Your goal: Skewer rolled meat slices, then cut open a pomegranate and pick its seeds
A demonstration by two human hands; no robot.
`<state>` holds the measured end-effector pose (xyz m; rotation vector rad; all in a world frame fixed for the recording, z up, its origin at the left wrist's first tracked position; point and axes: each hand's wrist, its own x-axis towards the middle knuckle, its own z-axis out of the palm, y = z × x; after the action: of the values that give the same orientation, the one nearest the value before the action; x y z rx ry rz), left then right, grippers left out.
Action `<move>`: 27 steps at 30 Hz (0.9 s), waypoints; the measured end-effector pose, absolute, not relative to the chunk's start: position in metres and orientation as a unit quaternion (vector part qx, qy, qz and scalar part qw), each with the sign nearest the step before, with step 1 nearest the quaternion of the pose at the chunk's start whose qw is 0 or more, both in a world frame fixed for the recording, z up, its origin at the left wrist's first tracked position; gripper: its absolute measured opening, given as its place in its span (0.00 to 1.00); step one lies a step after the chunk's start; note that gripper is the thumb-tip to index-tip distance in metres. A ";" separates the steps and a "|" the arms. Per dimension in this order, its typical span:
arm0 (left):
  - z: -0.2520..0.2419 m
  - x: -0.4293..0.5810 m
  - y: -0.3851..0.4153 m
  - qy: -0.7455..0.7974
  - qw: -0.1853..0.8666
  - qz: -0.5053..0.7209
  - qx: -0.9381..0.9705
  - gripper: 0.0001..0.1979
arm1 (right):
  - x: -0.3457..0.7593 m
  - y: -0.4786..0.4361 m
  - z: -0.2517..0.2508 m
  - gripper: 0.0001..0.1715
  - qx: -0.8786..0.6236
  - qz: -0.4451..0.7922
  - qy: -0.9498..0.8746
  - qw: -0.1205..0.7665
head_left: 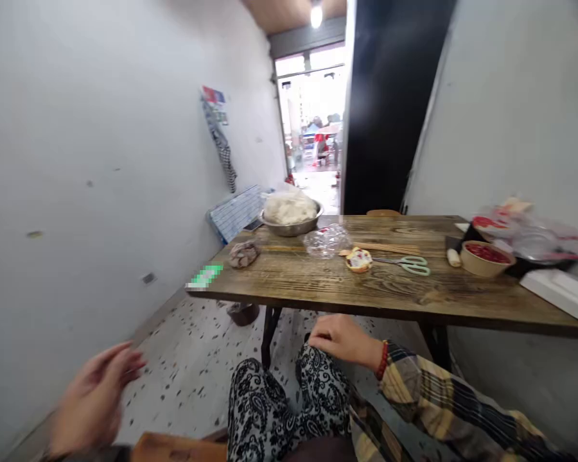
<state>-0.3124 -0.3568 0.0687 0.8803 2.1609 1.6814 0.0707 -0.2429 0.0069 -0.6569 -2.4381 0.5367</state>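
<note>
Smeared by motion, my left hand (pixel 94 398) hangs in the air at the lower left, beside the wall and away from the table. Its fingers stretch loosely outward, and I see nothing in them. My right hand (pixel 341 339) rests on my knee just below the table's front edge, its fingers draped over the patterned trousers (pixel 289 398). Nearest to it on the wooden table (pixel 313 282) are a piece of bread with a red-flecked pale filling (pixel 359 259) and green-handled scissors (pixel 414 265). Neither hand touches them.
A metal basin of dough under plastic (pixel 291 215) stands at the back. Crumpled clear plastic (pixel 327 240), wooden skewers (pixel 390 248) and a wrapped brownish lump (pixel 244 254) lie nearby. At right are a tub of red filling (pixel 486 258) and a white box (pixel 561 292).
</note>
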 end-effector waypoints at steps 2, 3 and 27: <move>0.063 -0.265 -0.311 0.658 0.202 0.620 0.376 0.20 | 0.125 -0.239 0.008 0.16 -0.317 0.188 -0.878 0.306; 0.061 -0.237 -0.290 0.633 0.236 0.616 0.405 0.23 | 0.150 -0.235 0.009 0.17 -0.348 0.182 -0.862 0.321; 0.047 -0.109 -0.100 0.665 0.066 0.436 0.602 0.19 | 0.219 0.026 -0.024 0.32 -0.451 0.275 -0.613 0.588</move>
<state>-0.1095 -0.1002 0.0475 1.8162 2.0059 1.3152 0.2189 0.0260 -0.0243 -1.0506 -1.4283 0.6409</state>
